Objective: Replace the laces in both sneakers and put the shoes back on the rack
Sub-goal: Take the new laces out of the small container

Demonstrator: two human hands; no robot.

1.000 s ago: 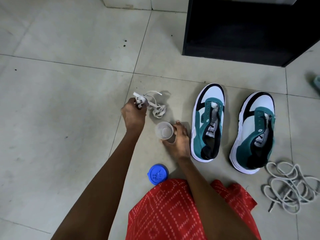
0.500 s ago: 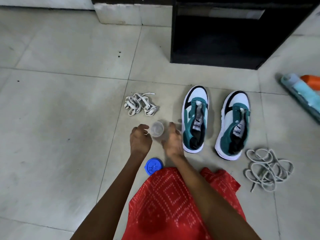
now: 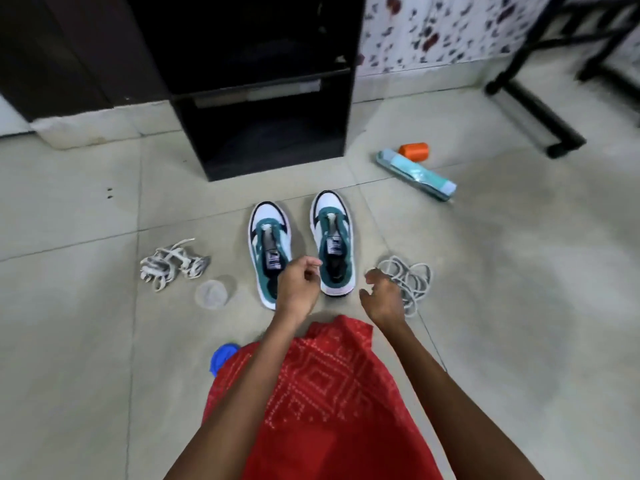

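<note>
Two teal, white and black sneakers without laces stand side by side on the tiled floor: the left sneaker [image 3: 268,247] and the right sneaker [image 3: 333,240]. My left hand [image 3: 297,289] hovers over the heel of the left sneaker, fingers loosely curled, holding nothing. My right hand [image 3: 382,296] hangs beside the right sneaker's heel, fingers relaxed and empty, next to a pile of grey round laces [image 3: 408,278]. A bundle of flat white laces [image 3: 171,266] lies to the left. The black shoe rack [image 3: 263,126] stands just behind the sneakers.
A clear plastic cup [image 3: 213,294] stands left of the sneakers, its blue lid [image 3: 223,355] near my red clothing [image 3: 311,393]. A teal rolled package [image 3: 415,174] and an orange spool [image 3: 414,151] lie at the right. A black frame leg [image 3: 533,116] stands far right.
Both hands let go of the clear cup, which now stands on the floor, and moved right to the sneakers. The camera view shifted right and up.
</note>
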